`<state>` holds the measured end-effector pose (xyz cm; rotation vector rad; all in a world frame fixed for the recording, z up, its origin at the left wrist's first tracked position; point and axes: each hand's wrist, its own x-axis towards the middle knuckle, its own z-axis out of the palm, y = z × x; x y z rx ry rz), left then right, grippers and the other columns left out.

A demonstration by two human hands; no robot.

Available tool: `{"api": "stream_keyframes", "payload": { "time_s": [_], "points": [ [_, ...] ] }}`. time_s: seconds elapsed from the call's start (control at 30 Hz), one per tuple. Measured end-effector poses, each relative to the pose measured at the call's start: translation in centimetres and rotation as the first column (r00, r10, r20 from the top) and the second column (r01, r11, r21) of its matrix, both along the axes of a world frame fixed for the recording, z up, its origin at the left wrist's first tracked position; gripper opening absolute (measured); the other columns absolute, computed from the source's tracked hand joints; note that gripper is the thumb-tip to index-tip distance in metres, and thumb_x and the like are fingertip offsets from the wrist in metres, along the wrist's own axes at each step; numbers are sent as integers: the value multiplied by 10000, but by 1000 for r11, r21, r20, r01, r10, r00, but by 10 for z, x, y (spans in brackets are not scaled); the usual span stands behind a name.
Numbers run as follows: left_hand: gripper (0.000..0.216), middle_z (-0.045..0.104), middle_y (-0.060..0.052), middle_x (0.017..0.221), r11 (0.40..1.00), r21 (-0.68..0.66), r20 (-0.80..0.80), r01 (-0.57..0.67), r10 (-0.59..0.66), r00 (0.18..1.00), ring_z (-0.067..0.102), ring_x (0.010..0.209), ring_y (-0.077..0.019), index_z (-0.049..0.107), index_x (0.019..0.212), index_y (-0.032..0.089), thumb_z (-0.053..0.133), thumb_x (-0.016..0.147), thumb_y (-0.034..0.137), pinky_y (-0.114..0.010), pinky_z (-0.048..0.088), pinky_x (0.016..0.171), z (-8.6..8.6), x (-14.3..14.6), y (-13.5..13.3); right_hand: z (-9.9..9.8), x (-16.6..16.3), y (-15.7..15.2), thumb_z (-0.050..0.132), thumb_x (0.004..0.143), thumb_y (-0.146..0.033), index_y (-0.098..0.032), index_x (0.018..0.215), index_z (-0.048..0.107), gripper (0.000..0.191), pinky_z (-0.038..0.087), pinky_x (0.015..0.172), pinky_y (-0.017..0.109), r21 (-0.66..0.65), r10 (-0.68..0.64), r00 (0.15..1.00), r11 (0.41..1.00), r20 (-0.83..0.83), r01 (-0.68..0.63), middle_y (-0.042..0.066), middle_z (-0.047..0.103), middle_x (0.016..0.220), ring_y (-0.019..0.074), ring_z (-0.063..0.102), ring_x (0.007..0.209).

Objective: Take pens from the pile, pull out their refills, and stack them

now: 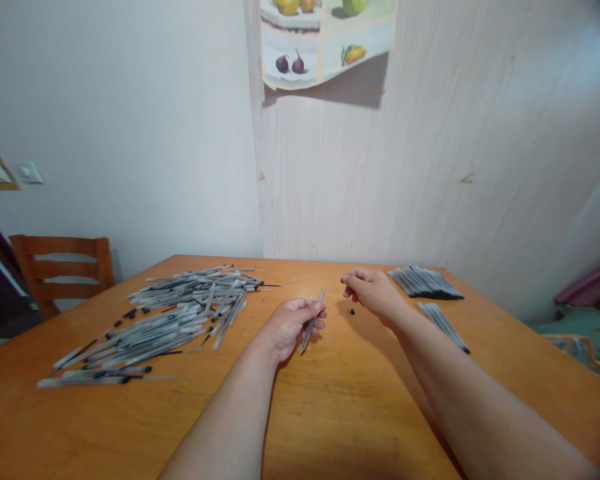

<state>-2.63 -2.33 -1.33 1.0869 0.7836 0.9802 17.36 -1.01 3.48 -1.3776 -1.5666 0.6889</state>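
Observation:
My left hand (300,323), in the middle of the head view, is closed around a slim pen (308,335) with a translucent grey barrel. The pen slants, its upper end leaning away to the right. To the right, my right hand (367,287) is raised over the table with thumb and forefinger pinched together. A tiny dark spot shows at those fingertips, too small to name. Just below that hand, a small black pen plug (353,312) lies on the wood.
A loose heap of pens and pen parts (180,327) spreads across the left of the wooden table (330,413). Several small black pieces (130,313) lie beside it. At the right are a neat row of pens (425,281) and a smaller bundle (444,327). A chair (63,267) stands behind, left.

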Motion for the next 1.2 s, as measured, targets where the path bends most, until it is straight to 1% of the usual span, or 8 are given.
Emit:
{"api": "stream_keyframes", "payload": {
  "time_s": [0.13, 0.23, 0.33, 0.6, 0.8, 0.93, 1.03, 1.2],
  "points": [
    [215, 672, -95, 895, 1000, -3, -24, 15, -15, 1000, 596, 632, -88, 682, 881, 105, 710, 801, 302, -185, 472, 549, 0, 0, 0, -12, 25, 13, 530, 791, -233, -176, 659, 579, 152, 352, 509, 232, -43, -58, 968, 997, 246, 70, 36, 647, 633, 123, 540, 553],
    [225, 667, -90, 902, 1000, -8, -33, 18, -18, 999, 594, 639, -84, 676, 889, 104, 709, 805, 310, -182, 472, 548, 1, -1, -1, -29, 35, 23, 555, 748, -180, -167, 625, 585, 127, 324, 526, 233, -89, -53, 849, 989, 526, 117, 40, 640, 648, 129, 540, 604],
    [229, 667, -94, 897, 1000, -10, -34, 20, -21, 999, 593, 639, -85, 672, 879, 102, 715, 800, 312, -186, 472, 549, 1, -1, -2, -43, 35, 27, 639, 680, -176, -164, 679, 618, 24, 323, 539, 236, -122, -38, 816, 984, 577, 133, 51, 661, 699, 148, 554, 648],
    [231, 665, -94, 888, 999, -13, -33, 43, -44, 998, 590, 639, -81, 671, 881, 96, 714, 800, 309, -184, 474, 561, 2, 0, -3, -58, 31, 27, 619, 638, -79, -164, 637, 631, 86, 336, 577, 246, -170, 49, 822, 984, 568, 59, 53, 667, 696, 150, 554, 657],
    [266, 670, -101, 875, 999, -19, -48, 51, -52, 998, 590, 639, -87, 674, 889, 97, 736, 775, 328, -191, 470, 570, 1, 0, -2, -49, 28, 25, 573, 747, -163, -161, 638, 625, 121, 350, 555, 244, -176, 91, 884, 984, 458, -10, 34, 626, 643, 133, 526, 609],
    [295, 673, -103, 878, 998, -15, -73, 59, -60, 996, 588, 641, -93, 674, 893, 103, 747, 758, 356, -206, 466, 580, -1, 0, -1, -35, 26, 17, 589, 803, -314, -162, 751, 634, 167, 377, 539, 232, -211, 221, 975, 955, 36, -209, -9, 579, 625, 104, 497, 553],
    [312, 672, -99, 882, 997, -6, -86, 76, -76, 993, 582, 634, -94, 676, 894, 108, 750, 751, 375, -219, 465, 587, -3, 0, 0, -25, 23, 11, 691, 743, -353, -157, 821, 642, 216, 398, 557, 229, -207, 276, 927, 921, -254, -331, -13, 586, 685, 91, 506, 571],
    [328, 663, -87, 866, 996, 6, -89, 88, -87, 992, 580, 619, -98, 673, 877, 109, 768, 727, 385, -235, 464, 580, -4, 0, -1, -8, 15, 1, 730, 726, -351, -150, 855, 664, 247, 408, 562, 234, -182, 330, 899, 903, -288, -390, 4, 618, 744, 84, 507, 579]
  ]
}}
